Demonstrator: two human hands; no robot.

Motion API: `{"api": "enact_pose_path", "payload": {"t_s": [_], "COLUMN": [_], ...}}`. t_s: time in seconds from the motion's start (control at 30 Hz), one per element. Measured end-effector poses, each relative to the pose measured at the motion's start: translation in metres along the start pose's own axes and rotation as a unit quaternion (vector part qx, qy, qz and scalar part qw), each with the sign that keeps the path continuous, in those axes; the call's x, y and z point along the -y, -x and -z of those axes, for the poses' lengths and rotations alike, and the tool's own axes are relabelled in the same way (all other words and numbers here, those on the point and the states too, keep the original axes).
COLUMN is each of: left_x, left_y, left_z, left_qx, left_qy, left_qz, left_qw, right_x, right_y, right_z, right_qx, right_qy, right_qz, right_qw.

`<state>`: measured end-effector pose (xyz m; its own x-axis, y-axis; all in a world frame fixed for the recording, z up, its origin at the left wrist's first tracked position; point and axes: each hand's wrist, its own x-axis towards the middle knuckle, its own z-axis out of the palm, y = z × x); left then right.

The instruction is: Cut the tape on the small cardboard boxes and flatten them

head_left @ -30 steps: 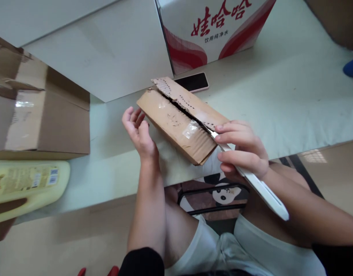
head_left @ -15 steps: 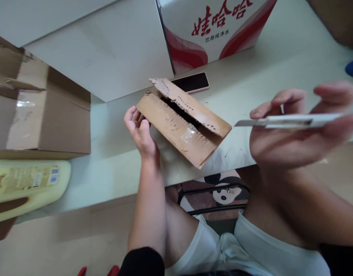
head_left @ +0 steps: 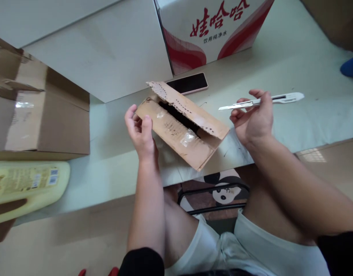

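A small brown cardboard box [head_left: 176,134] lies at a slant on the table, its top flaps parted by a dark gap. Bits of clear tape and ragged perforations mark the flap edges. My left hand [head_left: 140,132] grips the box's left end, thumb on the near flap and fingers round the side. To the right of the box, my right hand [head_left: 255,119] holds a white utility knife [head_left: 286,98] between thumb and fingers. Its blade is out and points left, above the table and apart from the box.
Behind the box lie a phone [head_left: 190,83] and a red-and-white carton [head_left: 211,42]. A large white box [head_left: 107,53] stands at the back left. At left are a brown carton [head_left: 64,122] and a yellow bottle [head_left: 35,184]. Something blue [head_left: 350,67] sits at the right edge.
My right hand has moved away from the camera, down and leftward, with the utility knife, now nearer the table. The cardboard box has shifted very slightly; my left hand still holds it.
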<state>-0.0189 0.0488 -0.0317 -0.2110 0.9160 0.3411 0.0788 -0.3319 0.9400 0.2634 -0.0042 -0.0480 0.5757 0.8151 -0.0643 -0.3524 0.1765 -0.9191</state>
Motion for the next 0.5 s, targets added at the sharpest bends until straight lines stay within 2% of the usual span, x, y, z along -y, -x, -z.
{"api": "enact_pose_path", "payload": {"t_s": [0.13, 0.2, 0.27, 0.33, 0.4, 0.43, 0.5], "left_x": [-0.005, -0.01, -0.015, -0.019, -0.022, -0.022, -0.023], "left_y": [0.0, 0.0, -0.001, -0.002, -0.004, -0.004, -0.004], "left_z": [0.008, 0.013, 0.02, 0.026, 0.031, 0.032, 0.034], "left_qx": [0.005, -0.004, -0.016, -0.032, -0.044, -0.048, -0.047], "left_qy": [0.024, 0.031, 0.028, 0.028, 0.036, 0.039, 0.037], "left_qz": [0.028, 0.047, 0.063, 0.073, 0.083, 0.089, 0.099], "left_qw": [0.999, 0.998, 0.998, 0.996, 0.995, 0.994, 0.993], "right_x": [-0.003, -0.005, -0.007, -0.012, -0.018, -0.021, -0.026], "right_y": [0.006, 0.009, 0.013, 0.015, 0.016, 0.016, 0.015], "right_z": [-0.005, -0.007, -0.007, -0.005, -0.002, 0.0, 0.001], "right_qx": [-0.007, 0.007, 0.057, 0.124, 0.171, 0.184, 0.191], "right_qy": [0.079, 0.176, 0.323, 0.467, 0.556, 0.58, 0.599], "right_qz": [0.042, 0.088, 0.15, 0.191, 0.202, 0.203, 0.216], "right_qw": [0.996, 0.98, 0.933, 0.854, 0.788, 0.767, 0.747]}}
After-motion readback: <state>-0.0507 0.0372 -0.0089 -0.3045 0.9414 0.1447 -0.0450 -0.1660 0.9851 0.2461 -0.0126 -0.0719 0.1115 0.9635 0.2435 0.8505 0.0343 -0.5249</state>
